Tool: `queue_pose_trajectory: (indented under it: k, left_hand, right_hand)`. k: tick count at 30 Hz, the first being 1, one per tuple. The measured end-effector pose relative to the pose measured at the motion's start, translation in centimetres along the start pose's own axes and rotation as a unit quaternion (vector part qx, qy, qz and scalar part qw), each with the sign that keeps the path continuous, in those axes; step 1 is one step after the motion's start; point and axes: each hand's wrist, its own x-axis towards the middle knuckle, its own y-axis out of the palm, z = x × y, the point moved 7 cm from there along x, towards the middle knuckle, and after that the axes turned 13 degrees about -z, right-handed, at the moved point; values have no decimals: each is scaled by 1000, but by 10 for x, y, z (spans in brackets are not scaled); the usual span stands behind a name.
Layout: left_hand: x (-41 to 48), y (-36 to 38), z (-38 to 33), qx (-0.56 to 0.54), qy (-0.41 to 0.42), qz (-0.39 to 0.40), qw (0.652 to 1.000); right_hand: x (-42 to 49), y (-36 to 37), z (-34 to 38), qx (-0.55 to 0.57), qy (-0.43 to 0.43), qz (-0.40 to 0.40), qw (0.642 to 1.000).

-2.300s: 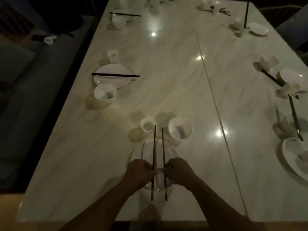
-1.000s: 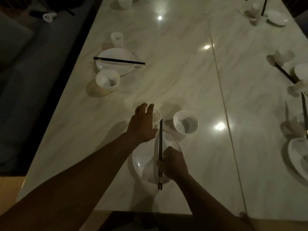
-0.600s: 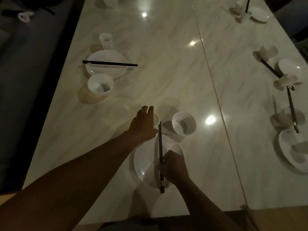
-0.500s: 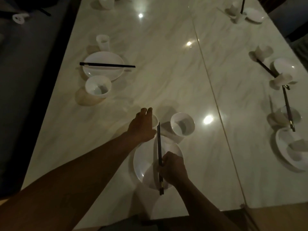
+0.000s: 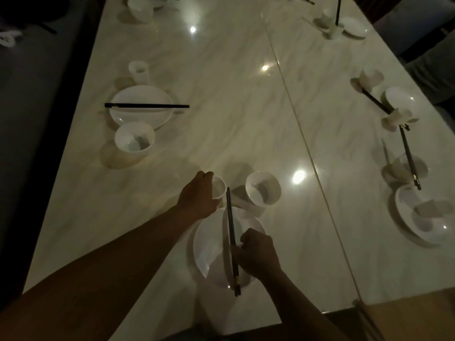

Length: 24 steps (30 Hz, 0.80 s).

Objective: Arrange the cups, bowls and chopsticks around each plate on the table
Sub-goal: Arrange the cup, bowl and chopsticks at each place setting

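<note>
Head view. Since 2.3 s back, the left hand (image 5: 198,196) has let go of its chopstick and gone forward to the small white cup (image 5: 219,187). The two dark chopsticks (image 5: 230,222), then parted with one in each hand, now lie side by side.

Left hand: fingers curled round the near-left side of the small white cup, gripping it. The cup stands on the pale marble-patterned table (image 5: 221,70), just beyond the round white plate (image 5: 209,244).

Right hand (image 5: 257,254): fingers closed, pinching the dark chopsticks near their lower end (thumb hidden from us). The pair runs lengthwise across the round white plate, with its far tips just beside the cup.

A white bowl (image 5: 262,188) stands upright to the right of the cup, apart from it.

Further left, a second white plate (image 5: 140,94) carries a second pair of dark chopsticks (image 5: 146,106) laid crosswise, with a second white bowl (image 5: 134,140) nearer us and a tall white cup (image 5: 138,71) beyond.
</note>
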Motion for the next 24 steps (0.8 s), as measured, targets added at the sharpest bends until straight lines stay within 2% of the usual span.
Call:
queue_pose_trajectory:
  k: [3,6,8,11,14,18,24]
  left_hand:
    - [-5,-3,8,-1,-6,-3,1000]
    - [-15,-7,23,-2,-23,-8,1000]
    - [-26,-10,33,-4,-42,-12,999]
    - [-48,-15,47,-15,-56,-21,998]
    - [-75,-19,59,-31,-54,-28,998]
    - [-112,-26,71,-41,-94,-31,994]
    - [-149,-29,74,-52,-128,-41,990]
  right_hand:
    - [9,-31,4,15,-19,-36,999]
    - [27,-72,12,7,-91,-142,986]
    - [43,-91,20,-10,-142,-181,973]
    - [74,-100,34,-97,-212,-139,962]
    - [103,-86,39,-195,-257,-46,945]
    - [126,-65,39,-230,-289,40,928]
    - [137,-67,27,-192,-325,19,926]
